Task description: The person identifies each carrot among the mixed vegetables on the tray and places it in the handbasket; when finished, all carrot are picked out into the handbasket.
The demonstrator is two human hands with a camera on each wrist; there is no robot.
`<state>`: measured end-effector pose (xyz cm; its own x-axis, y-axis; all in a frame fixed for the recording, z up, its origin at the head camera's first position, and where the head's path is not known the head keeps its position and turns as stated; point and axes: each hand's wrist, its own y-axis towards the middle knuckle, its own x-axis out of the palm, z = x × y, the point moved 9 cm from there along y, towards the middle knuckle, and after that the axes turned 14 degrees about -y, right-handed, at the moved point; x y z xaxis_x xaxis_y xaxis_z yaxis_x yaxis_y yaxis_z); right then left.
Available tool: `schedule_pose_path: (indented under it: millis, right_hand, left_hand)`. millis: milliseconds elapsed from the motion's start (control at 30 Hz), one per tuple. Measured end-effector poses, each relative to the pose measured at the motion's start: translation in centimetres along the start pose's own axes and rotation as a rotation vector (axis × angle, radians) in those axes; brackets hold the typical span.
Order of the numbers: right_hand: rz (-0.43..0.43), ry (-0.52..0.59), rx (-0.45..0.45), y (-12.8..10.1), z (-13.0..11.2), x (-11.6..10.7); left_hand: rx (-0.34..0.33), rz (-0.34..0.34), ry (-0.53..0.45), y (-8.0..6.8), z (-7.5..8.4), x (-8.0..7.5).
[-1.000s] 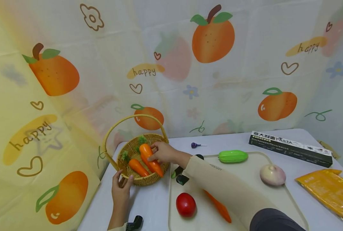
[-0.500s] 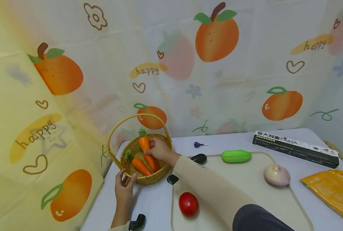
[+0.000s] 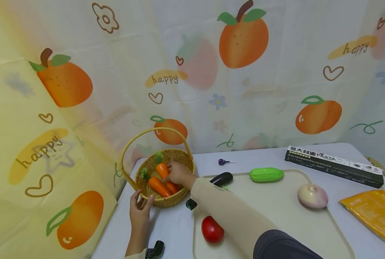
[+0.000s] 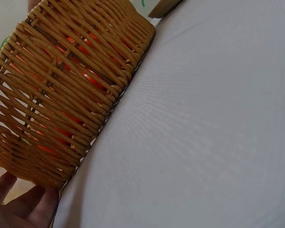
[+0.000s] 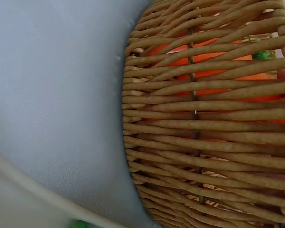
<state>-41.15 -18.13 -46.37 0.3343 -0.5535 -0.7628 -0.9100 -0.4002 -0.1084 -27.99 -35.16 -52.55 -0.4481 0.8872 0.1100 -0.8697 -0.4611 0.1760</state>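
A wicker basket (image 3: 176,200) with a tall arched handle stands at the table's left side, and two orange carrots with green tops lie in it. My left hand (image 3: 140,212) grips the basket at its near left edge, thumb and fingers at the rim; in the left wrist view, fingers (image 4: 31,204) show against the wicker wall. Inside the basket, my right hand (image 3: 180,174) holds the farther carrot (image 3: 162,170), fingers and thumb at its sides. The nearer carrot (image 3: 158,187) lies beside it. From the right wrist, orange shows through the weave (image 5: 204,128).
Right of the basket is a cream tray (image 3: 336,230) with a tomato (image 3: 212,230), an eggplant (image 3: 223,178), a green cucumber-like vegetable (image 3: 266,175) and an onion (image 3: 312,196). Behind lie a lollipop (image 3: 223,162) and a pasta box (image 3: 335,166); a yellow packet (image 3: 374,214) lies far right.
My right hand has shifted the farther carrot within the basket, first up toward the back rim, then lower into it. The left hand keeps its hold on the rim.
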Motion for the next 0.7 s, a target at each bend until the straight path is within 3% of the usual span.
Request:
schedule_pose_path:
  millis: [433,533,700]
  right_hand:
    - [0.003,-0.082,-0.015,0.0,0.5,0.1]
    - [0.004,-0.023,-0.05,-0.5,0.3,-0.2]
    - [-0.015,0.2,-0.139,-2.4,0.2,-1.7]
  left_hand:
    - [-0.01,-0.007,0.015,-0.3,0.2,0.6]
    - [-0.012,-0.005,0.001,-0.4,0.3,0.4]
    - [-0.006,-0.016,0.001,-0.2,0.5,0.3]
